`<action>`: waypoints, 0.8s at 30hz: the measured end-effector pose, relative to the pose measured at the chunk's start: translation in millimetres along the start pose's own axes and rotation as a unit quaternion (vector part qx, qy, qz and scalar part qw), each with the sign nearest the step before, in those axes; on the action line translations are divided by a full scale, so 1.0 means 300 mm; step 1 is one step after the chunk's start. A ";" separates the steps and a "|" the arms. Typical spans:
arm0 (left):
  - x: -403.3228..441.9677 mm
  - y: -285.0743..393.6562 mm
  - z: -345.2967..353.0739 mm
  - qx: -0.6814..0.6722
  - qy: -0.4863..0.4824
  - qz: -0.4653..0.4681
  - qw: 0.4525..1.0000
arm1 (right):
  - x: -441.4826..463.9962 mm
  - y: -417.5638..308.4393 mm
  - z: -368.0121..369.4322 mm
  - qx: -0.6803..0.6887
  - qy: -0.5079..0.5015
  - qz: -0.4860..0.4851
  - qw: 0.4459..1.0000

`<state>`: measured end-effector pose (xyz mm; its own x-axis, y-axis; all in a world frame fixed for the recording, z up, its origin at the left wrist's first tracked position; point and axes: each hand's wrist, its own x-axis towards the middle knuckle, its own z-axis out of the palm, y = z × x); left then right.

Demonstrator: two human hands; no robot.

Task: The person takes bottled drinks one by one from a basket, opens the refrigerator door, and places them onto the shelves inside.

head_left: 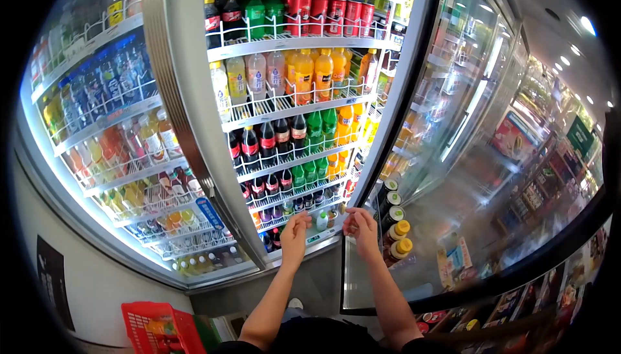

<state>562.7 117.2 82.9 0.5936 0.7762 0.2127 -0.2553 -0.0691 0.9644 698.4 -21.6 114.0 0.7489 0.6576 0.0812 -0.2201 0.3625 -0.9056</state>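
My left hand is raised before the lower shelves of an open drinks fridge, its fingers loosely curled around nothing I can see. To its right, my right hand hovers near the opened glass door, fingers half bent and slightly apart. Neither hand appears to touch a bottle. Between and beyond them, a small pale bottle with a green cap stands on the bottom level. Higher up are dark cola bottles, green bottles and orange juice bottles.
A red basket holding colourful packages sits at the lower left. Another lit fridge section stands left of the metal frame. Yellow-capped bottles show at the door's left edge. Store shelves lie beyond the door.
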 end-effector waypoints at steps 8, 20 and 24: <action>-0.345 0.067 -0.093 0.009 0.078 0.001 0.997 | -0.162 0.077 0.317 -0.009 -0.134 -0.013 0.991; -0.749 0.211 -0.624 0.058 0.375 0.017 0.925 | -0.251 0.275 0.677 -0.049 -0.268 0.069 0.960; -0.816 0.268 -0.730 0.056 0.431 0.026 0.900 | -0.250 0.328 0.792 -0.045 -0.338 0.072 0.937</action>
<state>229.7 58.9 74.0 -0.2421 0.9648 0.1031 -0.1587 -0.1442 0.9767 472.1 121.6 117.6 0.1416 0.9746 0.1735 -0.2119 0.2011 -0.9564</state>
